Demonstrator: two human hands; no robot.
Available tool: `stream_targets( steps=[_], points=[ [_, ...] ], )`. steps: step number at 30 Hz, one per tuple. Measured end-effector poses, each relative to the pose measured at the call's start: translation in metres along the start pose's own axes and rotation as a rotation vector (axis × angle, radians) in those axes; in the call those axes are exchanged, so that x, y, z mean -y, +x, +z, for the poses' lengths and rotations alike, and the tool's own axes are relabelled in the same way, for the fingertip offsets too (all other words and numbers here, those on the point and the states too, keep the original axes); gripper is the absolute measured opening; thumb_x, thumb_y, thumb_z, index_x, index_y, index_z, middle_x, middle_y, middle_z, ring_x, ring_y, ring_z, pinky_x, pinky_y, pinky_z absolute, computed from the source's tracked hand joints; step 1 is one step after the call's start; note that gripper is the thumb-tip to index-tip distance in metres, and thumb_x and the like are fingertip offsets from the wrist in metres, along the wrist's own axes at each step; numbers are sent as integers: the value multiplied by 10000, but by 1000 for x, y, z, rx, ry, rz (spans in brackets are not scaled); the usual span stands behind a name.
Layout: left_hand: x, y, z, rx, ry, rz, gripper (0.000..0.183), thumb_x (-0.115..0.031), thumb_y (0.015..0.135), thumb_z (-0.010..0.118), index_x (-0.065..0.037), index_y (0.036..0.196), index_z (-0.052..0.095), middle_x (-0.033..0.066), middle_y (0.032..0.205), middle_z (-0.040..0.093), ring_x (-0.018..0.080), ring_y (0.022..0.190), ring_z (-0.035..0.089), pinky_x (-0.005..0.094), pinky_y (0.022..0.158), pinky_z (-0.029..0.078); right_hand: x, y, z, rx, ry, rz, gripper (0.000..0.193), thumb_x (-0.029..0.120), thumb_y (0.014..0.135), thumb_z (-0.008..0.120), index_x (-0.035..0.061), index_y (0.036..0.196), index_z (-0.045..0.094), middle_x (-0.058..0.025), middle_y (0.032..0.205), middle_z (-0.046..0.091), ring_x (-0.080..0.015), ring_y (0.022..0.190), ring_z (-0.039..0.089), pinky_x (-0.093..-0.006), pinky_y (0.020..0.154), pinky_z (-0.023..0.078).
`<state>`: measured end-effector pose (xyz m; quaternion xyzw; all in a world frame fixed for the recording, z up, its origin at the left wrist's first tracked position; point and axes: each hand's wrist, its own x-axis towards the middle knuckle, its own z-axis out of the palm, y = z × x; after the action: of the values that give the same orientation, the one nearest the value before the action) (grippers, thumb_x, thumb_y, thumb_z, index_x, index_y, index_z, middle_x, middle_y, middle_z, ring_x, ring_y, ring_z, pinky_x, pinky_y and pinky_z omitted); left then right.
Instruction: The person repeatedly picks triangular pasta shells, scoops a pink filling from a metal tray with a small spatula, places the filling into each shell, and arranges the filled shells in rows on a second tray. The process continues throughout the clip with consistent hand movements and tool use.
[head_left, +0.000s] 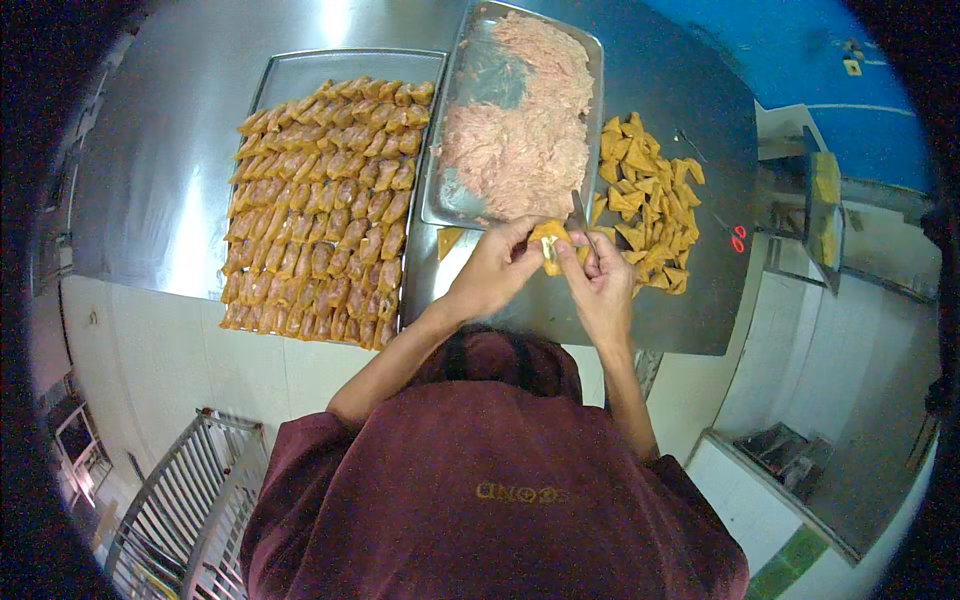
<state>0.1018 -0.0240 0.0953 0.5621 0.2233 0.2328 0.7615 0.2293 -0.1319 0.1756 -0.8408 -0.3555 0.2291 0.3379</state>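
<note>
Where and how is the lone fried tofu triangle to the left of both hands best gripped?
Probably pinch the fried tofu triangle by its near tip, coming from the near side: it seems to lie flat and tapers to that tip, while its wide far edge sits close to the metal meat tray.

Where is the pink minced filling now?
In the head view, the pink minced filling lies in a metal tray at top centre, beyond the left hand, between the rows of stuffed pieces to its left and the yellow triangles to its right.

My shirt [490, 440] is maroon, the mince [540, 130] pale pink, the wrapper [547, 231] I hold golden-yellow, the tabletop [160, 190] silvery grey.
</note>
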Motion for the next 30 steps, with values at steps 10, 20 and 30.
stream_targets(
  steps=[10,20,30],
  points=[
    [27,-26,-86,-426,-23,-187,240,-94,1016,629,9,1225,688,27,1049,715,120,922,676,299,844,561,-42,90,57,221,-194,-316,177,122,1070,571,7,1191,627,-292,967,704,-522,983,681,-553,843,530],
    [35,-47,-117,-597,-43,-236,226,-85,990,607,11,1157,724,54,964,722,137,862,685,294,809,555,-66,191,113,298,-219,-329,259,119,1049,607,34,1258,734,-237,1086,763,-403,1018,746,-464,881,567],
    [74,-43,-88,-598,-19,-274,235,-73,985,604,-30,1175,734,55,1024,731,146,912,684,311,851,554,-77,202,140,388,-59,-238,253,182,1072,604,29,1204,755,-159,921,773,-253,856,754,-387,795,574]
  ],
)
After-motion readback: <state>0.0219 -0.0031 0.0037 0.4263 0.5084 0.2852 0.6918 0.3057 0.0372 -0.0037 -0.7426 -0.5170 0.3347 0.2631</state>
